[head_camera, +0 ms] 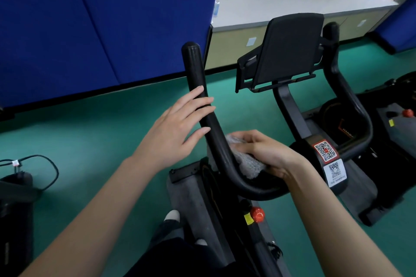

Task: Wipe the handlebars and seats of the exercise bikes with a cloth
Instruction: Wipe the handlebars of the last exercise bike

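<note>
Grey cloth (249, 164) sits bunched in the right hand (267, 153), fingers curled round it, at the handlebar (195, 69) bend. The unwiped bar rises away from it, where the left hand (175, 128) rests straight, spread fingers.

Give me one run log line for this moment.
phase: handlebar wipe | right hand: presses cloth on the bend | left hand: open, fingers across the upright
</note>
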`<act>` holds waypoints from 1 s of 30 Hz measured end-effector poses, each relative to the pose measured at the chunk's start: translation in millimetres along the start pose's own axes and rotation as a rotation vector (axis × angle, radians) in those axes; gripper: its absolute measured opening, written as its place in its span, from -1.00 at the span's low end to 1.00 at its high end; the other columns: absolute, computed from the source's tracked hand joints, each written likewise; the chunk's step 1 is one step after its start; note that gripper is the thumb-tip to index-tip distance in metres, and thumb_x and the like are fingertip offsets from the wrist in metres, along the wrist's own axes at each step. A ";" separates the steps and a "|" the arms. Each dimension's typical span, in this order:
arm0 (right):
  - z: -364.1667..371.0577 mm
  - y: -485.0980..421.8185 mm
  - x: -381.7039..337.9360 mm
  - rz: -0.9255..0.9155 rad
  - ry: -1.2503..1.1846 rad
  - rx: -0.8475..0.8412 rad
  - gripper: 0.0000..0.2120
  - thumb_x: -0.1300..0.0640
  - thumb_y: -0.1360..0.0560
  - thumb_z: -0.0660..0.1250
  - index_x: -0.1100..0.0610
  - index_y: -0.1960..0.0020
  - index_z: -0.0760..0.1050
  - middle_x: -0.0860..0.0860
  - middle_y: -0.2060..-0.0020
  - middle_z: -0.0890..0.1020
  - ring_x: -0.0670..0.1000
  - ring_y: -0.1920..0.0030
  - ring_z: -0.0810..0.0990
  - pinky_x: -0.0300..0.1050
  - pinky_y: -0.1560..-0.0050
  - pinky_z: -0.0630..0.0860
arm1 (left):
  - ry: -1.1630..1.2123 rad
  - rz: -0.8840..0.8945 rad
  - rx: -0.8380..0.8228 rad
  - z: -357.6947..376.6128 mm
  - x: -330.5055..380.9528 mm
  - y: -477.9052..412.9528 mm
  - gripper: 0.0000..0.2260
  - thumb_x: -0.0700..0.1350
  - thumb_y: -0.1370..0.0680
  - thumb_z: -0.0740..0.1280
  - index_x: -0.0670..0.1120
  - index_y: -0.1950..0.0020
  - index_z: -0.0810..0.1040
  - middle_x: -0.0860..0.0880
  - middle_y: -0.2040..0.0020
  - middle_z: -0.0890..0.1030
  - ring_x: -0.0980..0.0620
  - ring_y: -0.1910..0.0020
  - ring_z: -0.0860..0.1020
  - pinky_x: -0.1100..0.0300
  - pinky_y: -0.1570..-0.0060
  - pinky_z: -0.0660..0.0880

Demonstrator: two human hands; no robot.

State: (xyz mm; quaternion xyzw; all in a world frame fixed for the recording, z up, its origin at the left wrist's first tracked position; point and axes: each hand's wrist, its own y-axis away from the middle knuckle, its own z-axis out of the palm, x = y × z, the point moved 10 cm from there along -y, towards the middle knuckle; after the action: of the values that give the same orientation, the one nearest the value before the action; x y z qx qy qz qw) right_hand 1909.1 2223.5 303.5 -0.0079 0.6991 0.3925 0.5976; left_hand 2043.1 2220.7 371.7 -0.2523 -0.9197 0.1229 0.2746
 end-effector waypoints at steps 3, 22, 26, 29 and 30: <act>1.0 -3.1 -1.2 0.011 -0.027 -0.008 -0.78 0.37 -0.55 0.23 0.33 -0.16 0.53 0.27 0.05 0.65 0.11 0.17 0.66 -0.09 0.10 0.60 | -0.004 0.000 -0.003 0.6 0.3 0.1 -0.61 0.06 -0.61 0.12 -0.07 -0.38 0.40 0.08 -0.44 0.34 0.13 -0.52 0.05 0.02 -0.43 0.21; -32.7 78.1 -52.7 -0.311 0.636 0.589 -0.80 0.24 -0.47 0.34 0.03 -0.01 0.65 0.00 0.16 0.70 -0.09 0.11 0.62 -0.24 -0.01 0.50 | -0.012 0.000 0.017 0.0 5.3 -0.3 -0.63 0.01 -0.61 0.17 -0.12 -0.36 0.44 0.04 -0.41 0.38 0.06 -0.52 0.10 -0.06 -0.39 0.29; 20.3 77.9 -57.2 -0.468 0.712 0.640 -0.62 0.43 -0.41 0.29 0.17 -0.16 0.61 0.04 -0.04 0.65 0.02 -0.07 0.57 -0.20 -0.14 0.47 | -0.026 0.016 0.028 -1.6 12.6 -0.4 -0.66 -0.01 -0.59 0.21 -0.12 -0.30 0.49 0.01 -0.38 0.43 0.01 -0.51 0.14 -0.06 -0.38 0.28; 32.5 88.4 -50.0 -0.519 0.799 0.628 -0.54 0.50 -0.32 0.28 0.20 -0.14 0.62 0.07 -0.01 0.63 0.10 -0.02 0.53 -0.11 -0.08 0.48 | -0.031 0.033 0.022 0.4 19.0 2.3 -0.69 0.00 -0.59 0.20 -0.09 -0.27 0.53 0.03 -0.35 0.46 0.03 -0.49 0.19 0.09 -0.32 0.22; 32.6 94.1 -46.9 -0.525 0.823 0.619 -0.54 0.51 -0.29 0.29 0.20 -0.12 0.63 0.07 0.01 0.64 0.10 0.01 0.53 -0.15 -0.05 0.47 | -0.017 0.038 0.019 2.1 22.1 3.2 -0.69 0.00 -0.59 0.19 -0.08 -0.26 0.53 0.04 -0.34 0.47 0.03 -0.48 0.21 0.11 -0.32 0.21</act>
State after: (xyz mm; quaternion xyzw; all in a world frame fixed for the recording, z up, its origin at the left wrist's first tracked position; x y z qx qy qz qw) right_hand 1904.4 2285.3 394.5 -0.1580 0.9309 -0.0272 0.3282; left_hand 2027.2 2235.0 378.6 -0.2658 -0.9159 0.1390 0.2666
